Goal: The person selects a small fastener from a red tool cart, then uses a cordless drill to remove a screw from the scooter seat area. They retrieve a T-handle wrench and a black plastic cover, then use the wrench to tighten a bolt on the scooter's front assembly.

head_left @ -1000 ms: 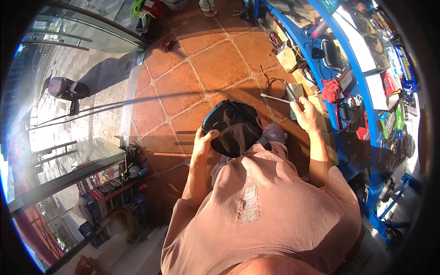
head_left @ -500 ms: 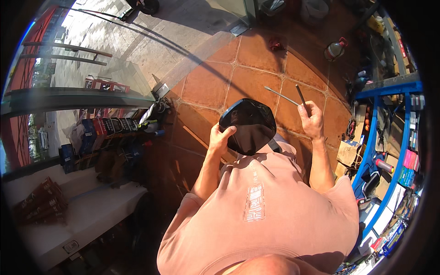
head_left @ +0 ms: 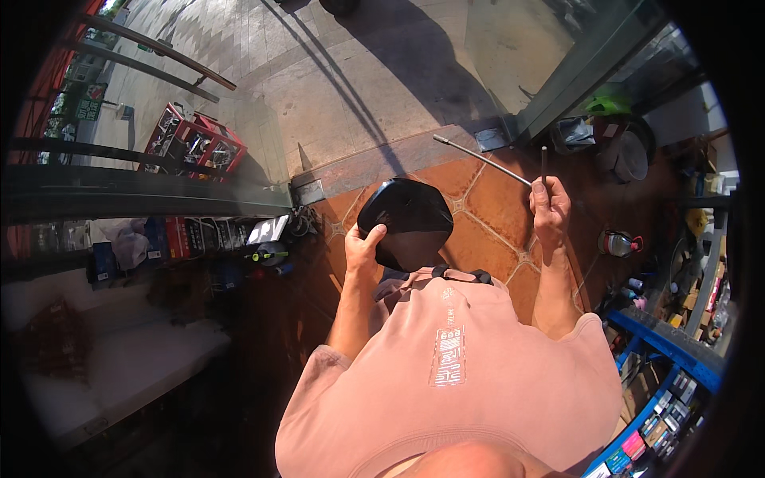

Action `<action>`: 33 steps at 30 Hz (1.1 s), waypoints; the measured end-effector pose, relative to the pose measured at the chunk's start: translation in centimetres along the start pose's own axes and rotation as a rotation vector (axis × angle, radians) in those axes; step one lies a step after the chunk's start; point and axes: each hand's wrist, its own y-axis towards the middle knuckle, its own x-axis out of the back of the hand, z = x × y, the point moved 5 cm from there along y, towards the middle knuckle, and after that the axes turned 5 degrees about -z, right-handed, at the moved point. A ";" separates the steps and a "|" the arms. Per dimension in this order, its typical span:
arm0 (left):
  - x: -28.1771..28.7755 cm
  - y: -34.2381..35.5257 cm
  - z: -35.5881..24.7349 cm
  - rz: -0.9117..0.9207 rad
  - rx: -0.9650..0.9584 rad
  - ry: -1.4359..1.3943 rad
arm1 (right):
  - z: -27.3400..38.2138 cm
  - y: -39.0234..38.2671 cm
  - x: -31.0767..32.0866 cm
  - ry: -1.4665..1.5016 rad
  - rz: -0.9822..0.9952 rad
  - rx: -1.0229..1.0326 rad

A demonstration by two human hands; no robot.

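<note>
My left hand (head_left: 364,245) grips a glossy black rounded panel (head_left: 410,219) by its left edge. The thumb lies on its face and the fingers are hidden behind. The panel is shiny like a mirror or a visor; its exact kind cannot be told. To the right, my right hand (head_left: 551,209) is closed on thin metal rods. A long silver rod (head_left: 482,157) slants up and left from the fist, with a thicker tip. A shorter dark rod (head_left: 544,163) stands up from the same fist. Whether the two join inside it is hidden. The hands are well apart.
Orange floor tiles (head_left: 486,231) lie below, with a grey paved area (head_left: 335,88) beyond the doorway. Blue shelving (head_left: 665,342) full of small goods stands at the right. A white bucket (head_left: 625,155) is at the far right, and boxes (head_left: 187,239) line the left.
The view has shifted, showing more of the paving outside. Both hands keep their holds. The panel sits a little farther left, and the silver rod reaches farther out from the right fist.
</note>
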 end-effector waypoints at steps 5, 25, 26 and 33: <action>-4.9 14.6 -8.2 0.051 -0.019 0.043 | 1.5 11.0 -4.5 0.071 -0.107 0.031; -19.8 67.0 -27.3 -0.045 -0.198 -0.033 | 0.2 64.3 -27.6 0.032 0.262 0.072; -20.1 70.1 -28.1 -0.028 -0.215 -0.062 | -0.6 66.5 -29.0 0.041 0.250 0.080; -20.6 91.4 -34.6 -0.033 -0.350 0.062 | -6.4 82.2 -41.7 -0.001 0.234 0.159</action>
